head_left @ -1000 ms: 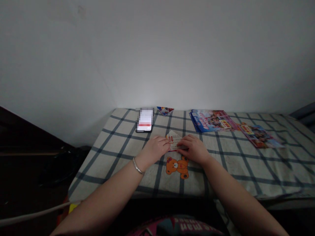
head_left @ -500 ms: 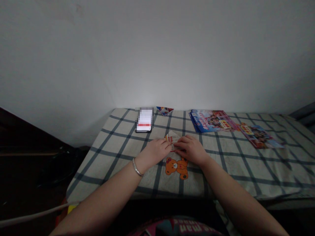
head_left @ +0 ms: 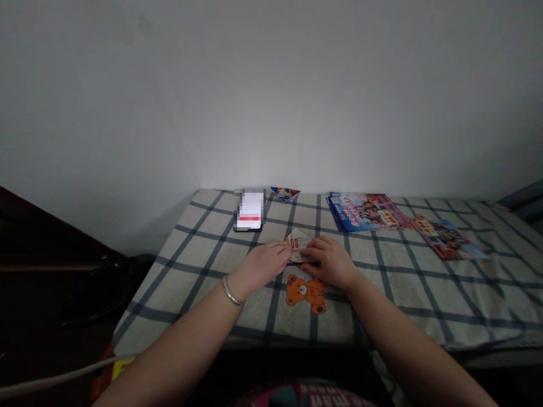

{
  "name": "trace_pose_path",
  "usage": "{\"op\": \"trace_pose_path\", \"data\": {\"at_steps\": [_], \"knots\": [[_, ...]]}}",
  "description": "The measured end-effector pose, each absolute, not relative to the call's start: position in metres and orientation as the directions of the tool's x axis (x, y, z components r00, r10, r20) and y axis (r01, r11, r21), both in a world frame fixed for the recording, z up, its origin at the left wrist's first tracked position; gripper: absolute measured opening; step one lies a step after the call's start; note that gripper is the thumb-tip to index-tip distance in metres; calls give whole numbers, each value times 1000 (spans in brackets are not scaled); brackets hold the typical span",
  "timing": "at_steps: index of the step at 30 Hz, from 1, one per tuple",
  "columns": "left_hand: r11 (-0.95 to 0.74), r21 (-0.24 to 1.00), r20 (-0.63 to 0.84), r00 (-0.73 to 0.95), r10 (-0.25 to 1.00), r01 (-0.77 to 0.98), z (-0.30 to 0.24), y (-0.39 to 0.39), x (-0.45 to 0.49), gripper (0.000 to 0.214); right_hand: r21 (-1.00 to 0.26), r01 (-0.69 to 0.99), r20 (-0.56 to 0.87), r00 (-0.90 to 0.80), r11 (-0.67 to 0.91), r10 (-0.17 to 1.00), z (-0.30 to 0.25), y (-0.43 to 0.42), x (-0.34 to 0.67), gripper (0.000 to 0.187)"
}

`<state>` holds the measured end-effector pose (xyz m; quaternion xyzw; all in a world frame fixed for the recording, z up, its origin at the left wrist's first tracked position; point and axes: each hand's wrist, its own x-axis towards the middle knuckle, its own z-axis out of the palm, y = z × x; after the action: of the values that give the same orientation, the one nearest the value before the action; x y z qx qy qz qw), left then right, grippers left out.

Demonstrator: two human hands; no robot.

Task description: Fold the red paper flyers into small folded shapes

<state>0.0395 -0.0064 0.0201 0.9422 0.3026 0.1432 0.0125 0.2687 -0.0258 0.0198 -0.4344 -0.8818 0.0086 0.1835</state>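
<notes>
A small folded paper [head_left: 299, 239], pale with red and orange print and a pointed top, lies on the checked cloth between my hands. My left hand [head_left: 265, 265] has its fingers together on the paper's left edge; a silver bangle circles that wrist. From the other side my right hand [head_left: 331, 263] grips the paper's right part, thumb low and fingers bent over it. My fingers hide both side edges. Just below the paper, an orange teddy bear picture [head_left: 304, 293] shows on the cloth.
A lit phone [head_left: 250, 210] lies at the back left, beside a folded paper triangle [head_left: 285, 194] near the wall. Glossy printed leaflets [head_left: 365, 210] are stacked at the back right, with another leaflet [head_left: 452, 237] further right. The checked tablecloth [head_left: 190, 282] covers the table.
My left hand has shifted slightly left and lower, baring more of the paper's left side and a blue lower edge. My right hand stays on the paper. The view has tilted slightly.
</notes>
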Motion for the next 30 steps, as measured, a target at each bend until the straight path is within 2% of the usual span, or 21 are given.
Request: {"op": "trace_pose_path", "data": {"at_steps": [4,9,12,18,25,30], "knots": [[-753,222,299,691,658,620,20,-7,44,14,-183,769,309,-546,613,778,21,-27,267,24],[-715,183,330,643,691,675,20,-7,48,9,-185,780,337,-520,597,785,21,-27,265,16],[-701,158,368,618,695,695,19,-6,49,2,-189,794,341,-499,578,797,22,-26,264,17],[-650,264,370,547,751,713,11,-1,51,15,-235,837,350,-401,494,847,21,-24,261,17],[-608,286,360,505,784,741,13,3,53,14,-317,823,424,-323,472,846,13,-16,263,10],[-594,278,351,495,795,755,15,5,53,10,-387,821,394,-264,419,880,10,-10,266,9]]}}
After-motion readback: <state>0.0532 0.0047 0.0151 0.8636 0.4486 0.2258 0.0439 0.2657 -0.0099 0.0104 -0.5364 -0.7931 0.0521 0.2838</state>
